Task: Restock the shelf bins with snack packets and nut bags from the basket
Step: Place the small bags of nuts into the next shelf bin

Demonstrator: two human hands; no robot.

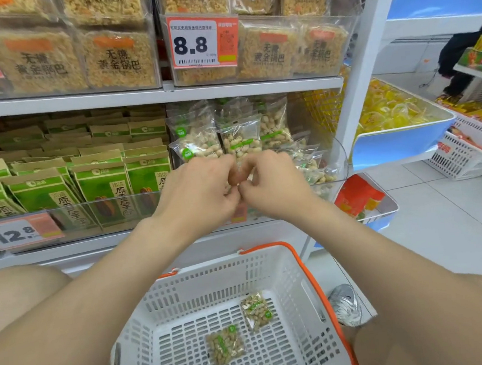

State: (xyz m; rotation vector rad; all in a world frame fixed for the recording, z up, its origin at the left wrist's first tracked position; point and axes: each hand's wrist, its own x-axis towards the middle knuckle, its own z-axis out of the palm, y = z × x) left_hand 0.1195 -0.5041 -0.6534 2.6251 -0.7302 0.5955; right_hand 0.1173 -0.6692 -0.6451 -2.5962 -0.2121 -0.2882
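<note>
My left hand [196,192] and my right hand [272,183] meet at the front of the clear peanut bin [330,173] on the middle shelf. Both pinch the lower edge of a clear peanut bag [240,144] that stands among other peanut bags [197,139]; my fingers hide the bag's bottom. Below, the white basket [185,290] with orange handles holds two small peanut bags [224,345] [258,310] lying flat on its floor.
Green seed packets [101,184] fill the bin to the left. Rice-crust packs [116,59] sit on the shelf above. A blue tray of yellow sweets [398,114] juts out at right, with a white crate [464,158] and a person [463,58] beyond it.
</note>
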